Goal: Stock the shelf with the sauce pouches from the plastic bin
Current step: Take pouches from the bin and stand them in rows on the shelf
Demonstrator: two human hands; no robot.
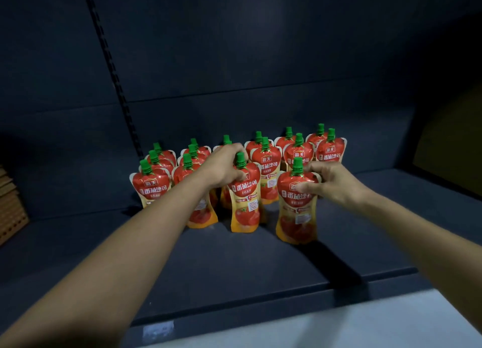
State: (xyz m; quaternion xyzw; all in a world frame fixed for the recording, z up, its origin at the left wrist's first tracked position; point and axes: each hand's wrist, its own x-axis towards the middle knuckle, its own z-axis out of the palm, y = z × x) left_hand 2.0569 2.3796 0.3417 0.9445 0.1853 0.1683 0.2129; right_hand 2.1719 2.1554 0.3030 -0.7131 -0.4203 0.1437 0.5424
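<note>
Now, watching remotely: left hand is gripping the neck of one sauce pouch, fingers curling round just under its green cap. Right hand is pinching a second pouch, thumb lying across its red front. Both pouches are standing upright on the dark shelf, fronting the rows of matching pouches behind. I'm noting a perforated brown panel sitting far left.
</note>
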